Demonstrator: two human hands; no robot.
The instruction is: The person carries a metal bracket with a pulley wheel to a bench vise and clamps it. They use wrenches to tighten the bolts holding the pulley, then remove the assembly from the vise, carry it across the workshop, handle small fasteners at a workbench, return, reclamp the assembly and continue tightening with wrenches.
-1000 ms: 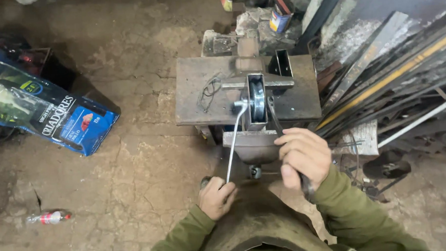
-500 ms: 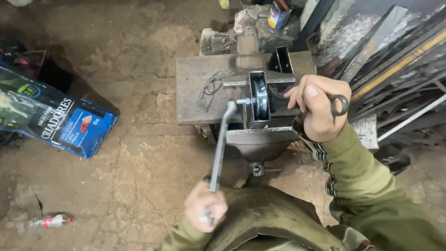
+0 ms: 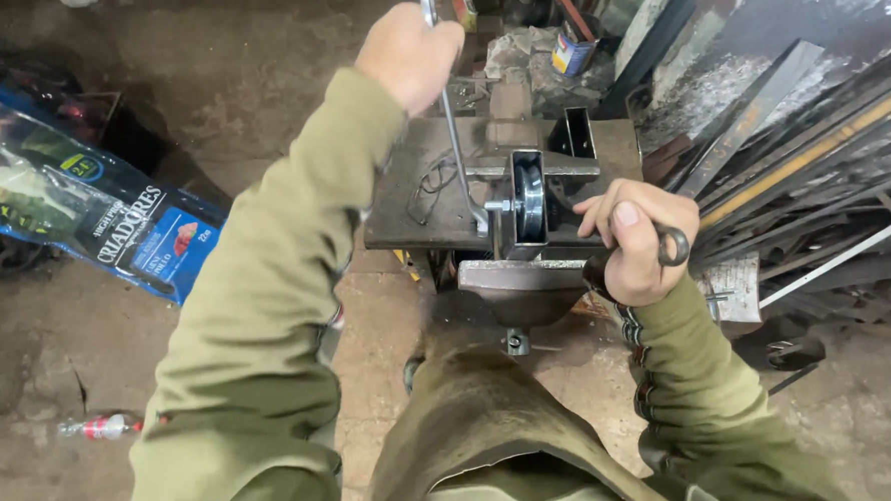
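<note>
Your left hand [image 3: 409, 54] is clenched on the long steel lever [image 3: 452, 120]; your right hand [image 3: 637, 237] grips the dark handle [image 3: 672, 244]. Rigid, heavy ironwork: hold the lever's far end.

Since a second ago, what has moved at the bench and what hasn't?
The left hand, gripping the long metal lever, has swung it from low near the body up and away over the steel bench. The right hand rose to the dark handle beside the wheel and holds it. The bench, wheel and blue bag stayed put.
</note>
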